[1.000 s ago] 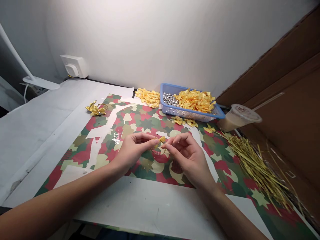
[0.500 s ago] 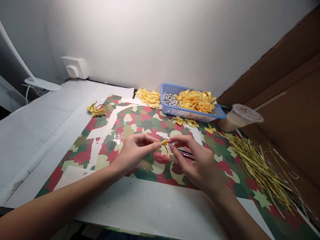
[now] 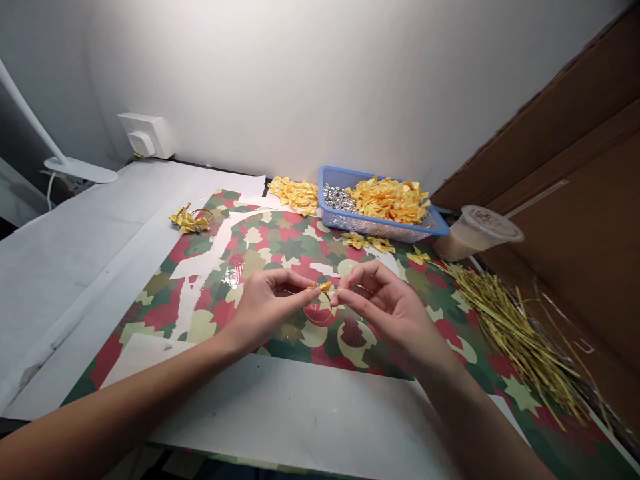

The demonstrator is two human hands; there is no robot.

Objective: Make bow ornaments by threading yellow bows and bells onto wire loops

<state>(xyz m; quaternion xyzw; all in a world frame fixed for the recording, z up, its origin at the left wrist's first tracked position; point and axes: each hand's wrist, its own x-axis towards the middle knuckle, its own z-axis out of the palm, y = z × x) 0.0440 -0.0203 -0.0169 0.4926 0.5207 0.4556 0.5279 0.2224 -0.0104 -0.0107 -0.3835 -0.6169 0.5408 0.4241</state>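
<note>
Between thumb and fingers, my left hand (image 3: 273, 300) pinches a small yellow ribbon bow (image 3: 326, 287). A thin gold wire loop (image 3: 319, 320) hangs below the bow over the patterned sheet. My right hand (image 3: 383, 300) is just right of the bow, its thumb and fingertips pressed together near the loop's edge. What those fingertips hold, perhaps part of the wire, is too small to make out. Farther left lies a bunch of yellow bows with gold wire loops (image 3: 191, 219).
A blue basket (image 3: 385, 230) of yellow bows and silver bells stands by the wall, with a pile of loose bows (image 3: 294, 195) beside it. To the right are a lidded drink cup (image 3: 480, 233) and a bundle of gold twist ties (image 3: 515, 333). A white lamp base (image 3: 83, 170) stands far left.
My right hand has turned and its fingers have closed in beside the bow, covering the pinkish tool seen under it before. The left hand keeps its pinch on the bow.
</note>
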